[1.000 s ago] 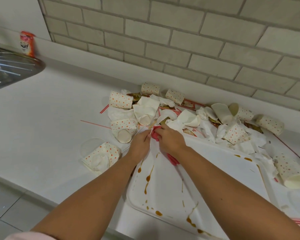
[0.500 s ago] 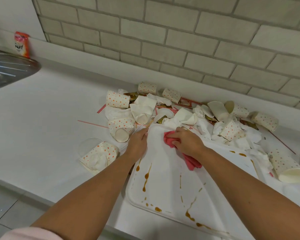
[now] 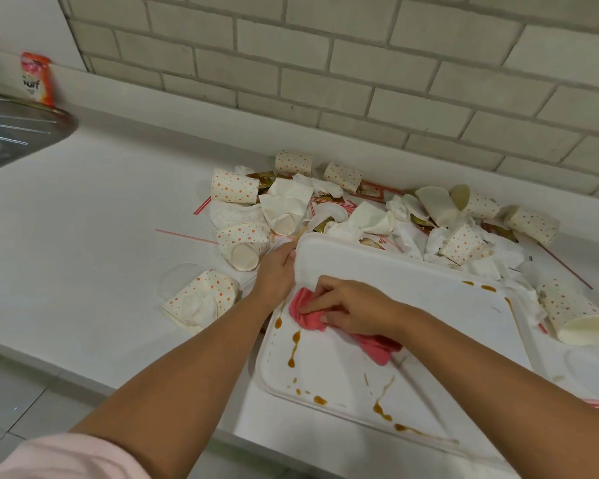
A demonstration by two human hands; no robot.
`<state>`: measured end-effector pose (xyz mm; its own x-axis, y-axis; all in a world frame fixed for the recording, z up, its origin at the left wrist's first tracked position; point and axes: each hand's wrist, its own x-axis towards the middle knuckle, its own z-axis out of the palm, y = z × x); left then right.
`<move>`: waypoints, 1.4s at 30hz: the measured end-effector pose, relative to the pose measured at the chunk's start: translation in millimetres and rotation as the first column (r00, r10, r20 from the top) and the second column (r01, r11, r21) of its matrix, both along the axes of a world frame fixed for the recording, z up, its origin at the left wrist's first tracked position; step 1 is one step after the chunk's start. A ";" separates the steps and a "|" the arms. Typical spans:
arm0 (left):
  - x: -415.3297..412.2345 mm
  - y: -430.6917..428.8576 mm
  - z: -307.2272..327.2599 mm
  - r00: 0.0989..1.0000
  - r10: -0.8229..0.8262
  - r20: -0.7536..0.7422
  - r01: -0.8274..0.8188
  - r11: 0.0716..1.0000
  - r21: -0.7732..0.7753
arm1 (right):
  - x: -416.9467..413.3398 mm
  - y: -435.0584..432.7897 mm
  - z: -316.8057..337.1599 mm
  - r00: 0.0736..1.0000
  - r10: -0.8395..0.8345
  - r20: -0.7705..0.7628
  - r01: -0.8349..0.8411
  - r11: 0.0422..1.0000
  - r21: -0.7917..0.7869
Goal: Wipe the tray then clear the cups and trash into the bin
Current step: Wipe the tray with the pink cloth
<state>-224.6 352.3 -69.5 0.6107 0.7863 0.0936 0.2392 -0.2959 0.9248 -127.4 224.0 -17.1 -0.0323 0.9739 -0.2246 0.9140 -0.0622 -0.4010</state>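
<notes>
A white tray (image 3: 412, 281) lies on the counter with brown sauce streaks along its left and near edges. My right hand (image 3: 353, 307) grips a pink cloth (image 3: 308, 314) and presses it on the tray's left part. My left hand (image 3: 275, 271) holds the tray's far left rim. Several dotted paper cups lie tipped over around the tray, one (image 3: 236, 185) at the back left, one (image 3: 201, 300) crushed at the near left, one (image 3: 574, 314) at the right. Crumpled napkins (image 3: 412, 233), straws and wrappers are mixed among them.
A white counter (image 3: 101, 219) runs along a brick wall (image 3: 360, 63). A steel sink edge (image 3: 18, 126) and an orange detergent pouch (image 3: 37, 79) sit at the far left. A clear lid (image 3: 179, 281) lies beside the crushed cup. No bin is in view.
My right hand has drawn the pink cloth from the tray's far left corner toward me along the tray's left part. My left hand has stayed on the rim.
</notes>
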 end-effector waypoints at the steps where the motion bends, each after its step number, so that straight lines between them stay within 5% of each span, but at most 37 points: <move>1: 0.4 -0.1 0.2 1.000 0.002 0.010 -0.001 1.000 -0.014 | 6.8 1.0 1.2 0.999 -0.040 -0.001 0.040 0.999 0.005; 5: 0.5 -1.5 1.6 1.000 0.007 0.031 -0.006 0.999 -0.043 | 12.6 16.0 -3.8 0.969 -0.225 0.099 0.213 0.970 0.119; 14: -1.3 -3.1 3.0 0.999 0.036 0.018 -0.036 0.999 -0.002 | -25.0 17.6 -15.8 0.949 0.007 0.316 -0.028 0.998 0.062; 19: 0.2 -1.7 0.4 1.000 0.019 0.005 -0.020 1.000 0.019 | -24.4 -8.2 -5.0 0.972 0.140 0.190 -0.138 0.990 -0.021; 22: 0.6 -1.2 -0.5 1.000 0.011 -0.014 -0.010 0.998 0.056 | 0.9 -14.3 -1.2 0.994 -0.023 0.105 0.025 0.999 -0.021; 26: 0.8 -0.7 -0.5 1.000 0.008 -0.014 -0.007 0.997 0.079 | 7.5 -0.8 -7.3 0.970 -0.173 0.172 0.164 0.984 0.066; 37: 0.8 -2.3 -1.3 0.998 0.021 -0.062 -0.011 0.988 0.157 | -34.4 -26.3 -3.8 0.985 0.122 0.126 -0.120 0.993 -0.025; 42: 0.1 -0.4 -3.3 0.998 0.015 -0.058 -0.003 0.979 0.203 | 7.8 -19.3 2.1 0.984 -0.124 0.129 0.125 0.992 -0.003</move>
<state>-224.5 351.9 -72.7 0.6125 0.7605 0.2158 0.2948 -0.4730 0.8303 -119.6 204.8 -15.0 0.1189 0.9661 -0.2293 0.9427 -0.1824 -0.2794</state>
